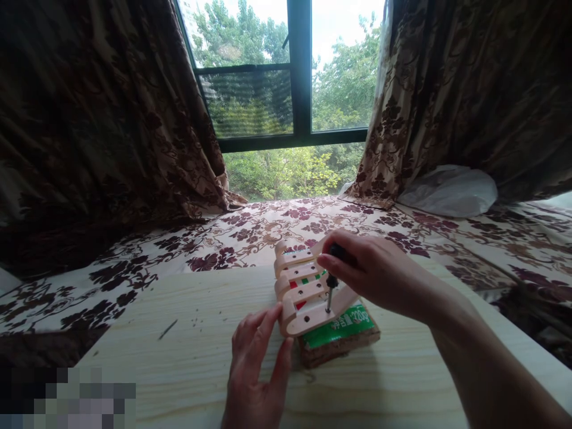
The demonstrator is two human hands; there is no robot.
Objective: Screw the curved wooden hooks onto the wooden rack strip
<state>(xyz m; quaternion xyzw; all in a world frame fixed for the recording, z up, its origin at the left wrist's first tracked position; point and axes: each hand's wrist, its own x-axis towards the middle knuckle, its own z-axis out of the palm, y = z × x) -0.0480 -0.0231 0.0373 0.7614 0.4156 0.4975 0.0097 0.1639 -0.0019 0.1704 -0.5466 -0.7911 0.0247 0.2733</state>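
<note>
My right hand [364, 262] is closed round the black handle of a screwdriver [331, 283], which stands nearly upright. Its metal tip meets the nearest slat of a pale wooden slatted piece [308, 316], at a spot near the slat's right end. Several dark screws or holes dot the slats, which have rounded left ends. My left hand [259, 363] grips the near left corner of this piece between thumb and fingers. Beneath the wood lies a block-like packet [339, 345] with a green and red printed top and brown sides.
A light wooden board [187, 357] carries the work, with a thin dark stick [167, 329] and small crumbs at left. Flowered cloth [250, 226] spreads behind it. A white plastic bag [451, 190] rests at the back right, near the curtains [393, 119] and window [301, 77].
</note>
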